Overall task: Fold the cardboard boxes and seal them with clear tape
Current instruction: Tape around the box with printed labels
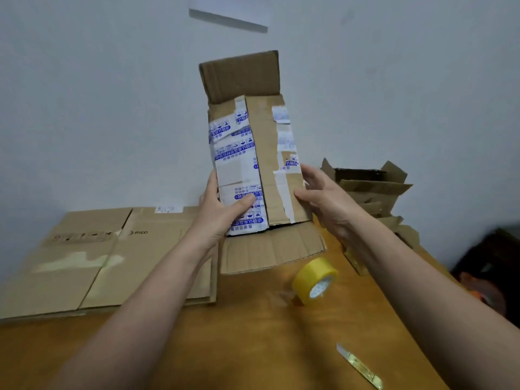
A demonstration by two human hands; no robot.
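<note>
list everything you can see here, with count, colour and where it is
held box: one, brown with white-and-blue printed tape, lifted above the table centre, end flaps open
flattened boxes: a stack, count unclear, brown, table left
tape roll: one, yellowish, on edge on the table, right of centre
cutter: one, gold-toned with a metal blade, table near right
open boxes: a pile, count unclear, brown, table back right
table: one, orange-brown wood, under everything
left hand: one, grips the held box's left edge, thumb on its front
right hand: one, grips its right edge
</note>
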